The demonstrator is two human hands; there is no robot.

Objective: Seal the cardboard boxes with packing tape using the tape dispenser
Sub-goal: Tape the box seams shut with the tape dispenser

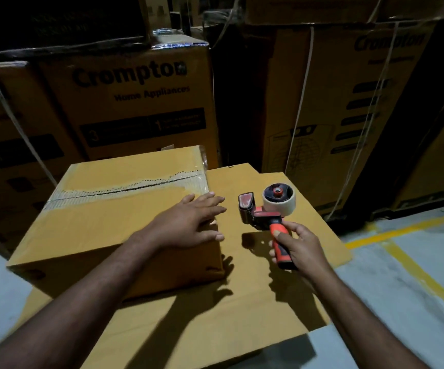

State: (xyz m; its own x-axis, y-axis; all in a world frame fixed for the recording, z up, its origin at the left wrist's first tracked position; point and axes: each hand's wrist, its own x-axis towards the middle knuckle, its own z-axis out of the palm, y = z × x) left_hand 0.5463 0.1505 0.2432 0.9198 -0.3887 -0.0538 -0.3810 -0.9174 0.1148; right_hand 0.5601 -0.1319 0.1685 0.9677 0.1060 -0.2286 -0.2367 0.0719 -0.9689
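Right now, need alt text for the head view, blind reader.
A person's left hand lies flat on a closed cardboard box with tape along its top seam, while the right hand grips a red tape dispenser beside it. Printed cartons are stacked behind.

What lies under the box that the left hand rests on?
A flat cardboard sheet on the floor; it shows in front of the box and right of it. The part beneath is covered.
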